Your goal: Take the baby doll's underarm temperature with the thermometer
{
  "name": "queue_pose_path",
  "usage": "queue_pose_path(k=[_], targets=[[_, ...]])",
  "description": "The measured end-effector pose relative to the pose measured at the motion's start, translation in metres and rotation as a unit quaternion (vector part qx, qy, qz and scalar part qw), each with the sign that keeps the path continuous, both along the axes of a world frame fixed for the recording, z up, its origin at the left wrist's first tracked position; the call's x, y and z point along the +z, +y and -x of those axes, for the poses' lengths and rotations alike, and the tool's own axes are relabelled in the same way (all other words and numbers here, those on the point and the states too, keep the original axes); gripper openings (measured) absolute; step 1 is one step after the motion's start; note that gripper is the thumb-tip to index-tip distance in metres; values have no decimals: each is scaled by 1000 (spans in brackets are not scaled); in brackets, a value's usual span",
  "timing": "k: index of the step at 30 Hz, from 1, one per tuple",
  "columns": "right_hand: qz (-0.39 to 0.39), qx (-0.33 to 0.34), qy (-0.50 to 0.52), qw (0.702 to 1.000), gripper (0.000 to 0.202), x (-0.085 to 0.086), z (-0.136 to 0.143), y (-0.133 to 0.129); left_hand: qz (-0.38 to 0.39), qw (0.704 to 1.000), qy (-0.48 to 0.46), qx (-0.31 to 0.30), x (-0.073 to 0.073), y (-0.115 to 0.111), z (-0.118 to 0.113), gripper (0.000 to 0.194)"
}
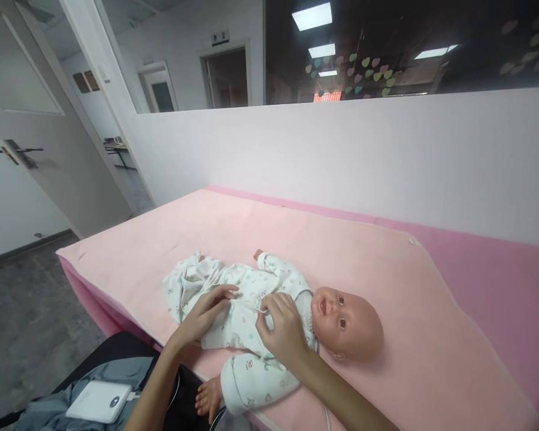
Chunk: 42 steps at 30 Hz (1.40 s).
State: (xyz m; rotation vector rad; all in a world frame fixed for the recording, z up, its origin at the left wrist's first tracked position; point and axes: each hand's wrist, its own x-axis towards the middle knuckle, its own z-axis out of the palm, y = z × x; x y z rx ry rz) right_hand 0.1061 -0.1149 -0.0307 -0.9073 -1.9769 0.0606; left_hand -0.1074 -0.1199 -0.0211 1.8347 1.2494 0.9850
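Note:
A baby doll (348, 323) lies on its back, head to the right, in a white patterned baby outfit (240, 326). My right hand (282, 326) is over the doll's chest, thumb and fingers pinched on a thin white tie string (260, 310) of the outfit. Resting on the belly part of the cloth, my left hand (211, 311) has its fingers stretched out and apart from the thumb. The outfit's leg end is bunched at the left. One doll hand (209, 395) pokes out of its sleeve toward me; the other doll hand (257, 255) points away.
A peach pad (386, 269) covers the pink table cover (498, 269). Behind it rises a white wall (341, 149) with a window above. An open door (40, 137) stands at the left. A white power bank (99, 402) with a cable lies on my lap.

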Motion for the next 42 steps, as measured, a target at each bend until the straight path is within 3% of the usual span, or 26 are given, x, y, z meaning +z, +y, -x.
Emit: queue_pose_path(k=[3,6,28,37,42], targets=[[-1,1,0,1000,10,0,0,0,-6,999,41,-7,0,0,1,38],[10,4,1,1000,11,1,0,-1,-31,997,67,-6,0,1,1,30],[41,36,0,999,12,5,-4,-4,-76,991,27,104,-9,4,-15,20],[34,12,0,999,8,4,-3,-4,-55,995,24,80,-4,-3,-10,27],[3,3,-13,1000,11,2,-1,0,-102,989,80,65,-3,-3,-9,32]])
